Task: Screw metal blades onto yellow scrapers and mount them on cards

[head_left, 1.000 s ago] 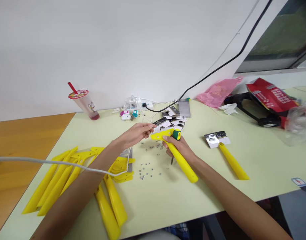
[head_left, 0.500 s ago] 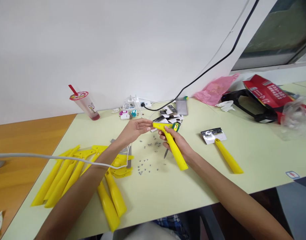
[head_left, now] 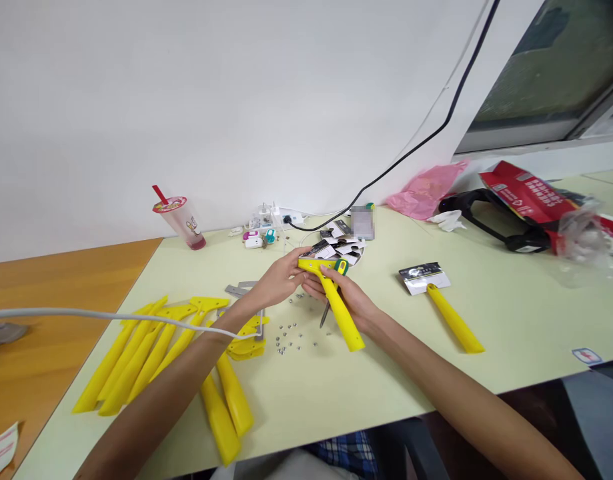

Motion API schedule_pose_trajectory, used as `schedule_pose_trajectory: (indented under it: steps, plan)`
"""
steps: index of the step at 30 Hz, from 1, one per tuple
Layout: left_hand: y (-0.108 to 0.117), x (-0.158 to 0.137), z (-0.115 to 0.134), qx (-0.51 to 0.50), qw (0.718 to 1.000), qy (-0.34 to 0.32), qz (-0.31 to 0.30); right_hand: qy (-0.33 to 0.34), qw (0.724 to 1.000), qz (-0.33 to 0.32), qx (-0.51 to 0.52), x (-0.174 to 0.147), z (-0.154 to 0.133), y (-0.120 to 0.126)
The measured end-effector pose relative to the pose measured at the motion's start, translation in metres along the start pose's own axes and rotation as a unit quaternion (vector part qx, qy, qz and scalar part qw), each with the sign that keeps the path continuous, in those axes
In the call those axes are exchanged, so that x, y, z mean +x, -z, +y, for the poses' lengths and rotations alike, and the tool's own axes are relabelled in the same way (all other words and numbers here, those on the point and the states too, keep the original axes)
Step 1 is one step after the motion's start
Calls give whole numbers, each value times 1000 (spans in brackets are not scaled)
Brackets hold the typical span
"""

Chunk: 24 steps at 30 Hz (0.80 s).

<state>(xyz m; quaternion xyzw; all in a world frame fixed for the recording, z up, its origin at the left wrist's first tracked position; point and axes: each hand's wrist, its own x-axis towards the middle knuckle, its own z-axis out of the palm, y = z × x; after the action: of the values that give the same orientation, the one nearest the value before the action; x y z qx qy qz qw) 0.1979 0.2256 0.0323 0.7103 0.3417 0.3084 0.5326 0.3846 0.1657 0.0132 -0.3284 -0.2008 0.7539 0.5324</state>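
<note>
A yellow scraper (head_left: 344, 315) is held slanting above the table, its wide head up and its handle toward me. My left hand (head_left: 281, 277) closes its fingers on the left end of that head. My right hand (head_left: 353, 301) wraps the scraper just below the head, thumb on top. Tucked into the same hand is a screwdriver (head_left: 341, 267) with a green and yellow handle, its dark shaft pointing down. Several small metal fasteners (head_left: 281, 343) lie scattered on the table below. Left of them are yellow scraper handles (head_left: 141, 360) and flat yellow head pieces (head_left: 246, 347).
A carded yellow scraper (head_left: 453, 320) lies at the right. Behind my hands are black-and-white cards (head_left: 341, 230) and a power strip (head_left: 266, 217). A lidded cup (head_left: 186, 223) stands back left. A grey cable (head_left: 111, 315) crosses over my left forearm. Pink bag (head_left: 426, 190) sits back right.
The scraper and both hands sit slightly lower and farther left in view. My left fingers have gone from stretched along the head's end to curled around it. The whole view has shifted a little.
</note>
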Motion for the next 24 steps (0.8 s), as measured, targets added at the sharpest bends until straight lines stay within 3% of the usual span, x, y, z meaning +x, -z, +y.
schedule_pose_trajectory:
  steps: [10,17,24]
  plan:
    - [18,4,22,70,997,15,-43,-2,1000,16,-9,-1,1,0]
    - [23,9,28,169,986,-6,-1,-13,999,43,-7,-5,-9,-4]
    - [10,2,34,316,937,-136,61,-4,995,97,22,-1,-10,-6]
